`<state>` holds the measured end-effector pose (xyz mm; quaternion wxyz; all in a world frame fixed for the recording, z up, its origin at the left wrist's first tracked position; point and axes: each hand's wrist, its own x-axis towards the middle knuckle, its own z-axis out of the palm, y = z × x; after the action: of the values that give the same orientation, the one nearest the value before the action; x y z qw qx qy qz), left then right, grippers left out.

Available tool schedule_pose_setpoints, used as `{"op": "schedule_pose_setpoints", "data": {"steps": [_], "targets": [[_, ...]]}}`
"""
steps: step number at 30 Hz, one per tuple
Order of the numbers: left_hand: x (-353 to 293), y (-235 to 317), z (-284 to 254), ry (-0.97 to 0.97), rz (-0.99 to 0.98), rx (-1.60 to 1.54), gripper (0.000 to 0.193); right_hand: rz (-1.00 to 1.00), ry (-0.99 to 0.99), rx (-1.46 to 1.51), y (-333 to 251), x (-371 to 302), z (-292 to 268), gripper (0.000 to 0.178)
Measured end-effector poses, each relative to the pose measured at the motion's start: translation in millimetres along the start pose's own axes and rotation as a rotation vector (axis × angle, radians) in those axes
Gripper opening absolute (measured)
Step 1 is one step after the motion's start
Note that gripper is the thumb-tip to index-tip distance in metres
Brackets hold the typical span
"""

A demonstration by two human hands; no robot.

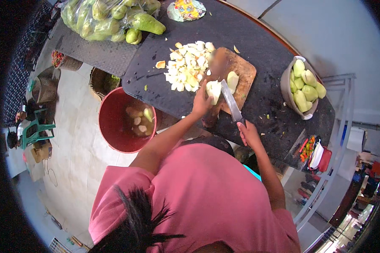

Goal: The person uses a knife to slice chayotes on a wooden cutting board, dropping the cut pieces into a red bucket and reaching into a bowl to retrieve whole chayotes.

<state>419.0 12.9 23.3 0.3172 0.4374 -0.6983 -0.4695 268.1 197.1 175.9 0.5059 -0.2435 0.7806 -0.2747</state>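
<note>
We'd best keep our left hand [202, 103], fingers gripping the pale oblong peeled vegetable [214, 93] by the brown wooden board [247, 69]'s left edge, clear of the steel-bladed knife [232, 102] our right hand [250, 134] grips

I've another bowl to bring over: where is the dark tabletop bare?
Mostly bare: the strip between cutting board and basin of chayotes, and the patch beyond the board, right of the printed bag. Crowded: the board, with left hand and knife, and chopped chayote beside it.
</note>
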Motion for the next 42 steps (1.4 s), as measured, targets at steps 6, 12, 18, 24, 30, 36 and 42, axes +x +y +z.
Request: {"op": "schedule_pose_setpoints", "data": {"steps": [6,12,18,24,30,36,42], "targets": [[3,5,-5,-0.117,-0.148,-0.179,0.08,-0.199,0.119,-0.284,32,16,10,0.033],[7,2,-7,-0.141,-0.16,-0.183,0.078,-0.288,0.245,-0.665,3,3,19,0.056],[16,4,-11,-0.241,-0.238,-0.151,0.072,-0.226,0.156,-0.602,-12,3,9,0.051],[21,0,-7,-0.222,-0.122,-0.129,0.071,-0.203,0.099,-0.558,15,20,6,0.045],[18,-16,0,-0.122,-0.021,-0.186,0.068,0.107,-0.216,0.104,14,23,7,0.032],[21,-15,-4,-0.226,-0.163,-0.223,0.067,-0.292,0.13,-0.502,22,26,11,0.044],[23,-12,-4,-0.238,-0.16,-0.182,0.067,-0.262,0.269,-0.563,0,3,21,0.05]]}}
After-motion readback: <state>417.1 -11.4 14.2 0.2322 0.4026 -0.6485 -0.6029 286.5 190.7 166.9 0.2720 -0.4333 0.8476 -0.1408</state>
